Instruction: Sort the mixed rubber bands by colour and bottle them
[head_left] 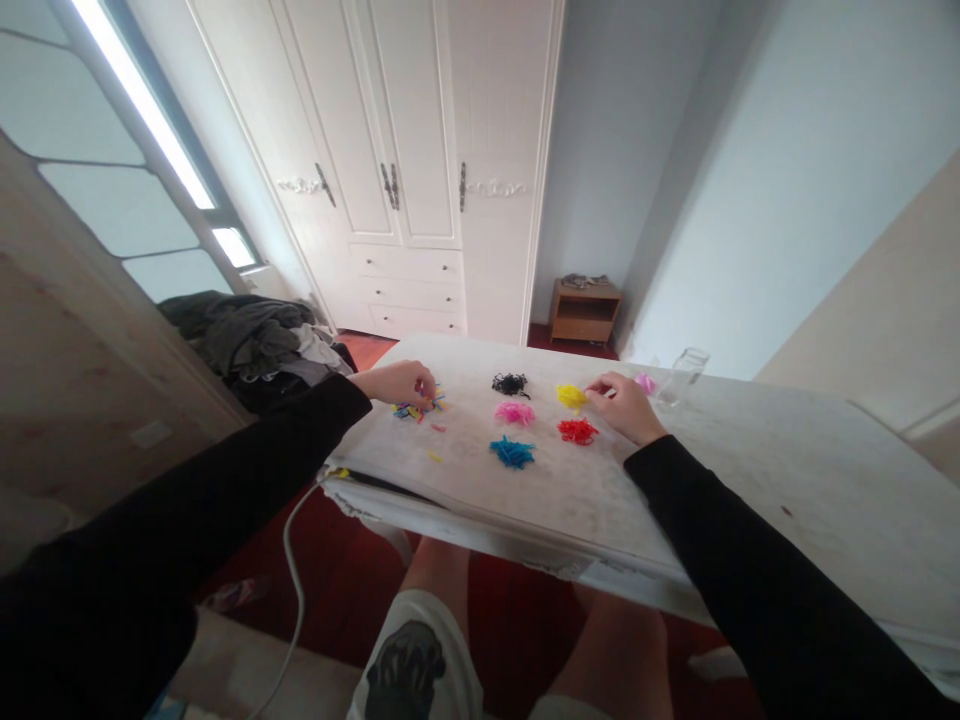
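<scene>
My left hand reaches down over a mixed pile of small coloured strips, its fingers curled together at the pile's edge. What lies between those fingertips is hidden. At the right side of a yellow heap of strips, my right hand has its thumb and fingers pinched together; anything in them is too small to make out. Sorted by colour, a black heap, a pink heap, a red heap and a blue heap lie between the hands.
The white table carries a clear glass jar and a pink item beyond my right hand. A stray yellow strip lies near the front edge. A white cable hangs off the left corner. Clothes are heaped behind.
</scene>
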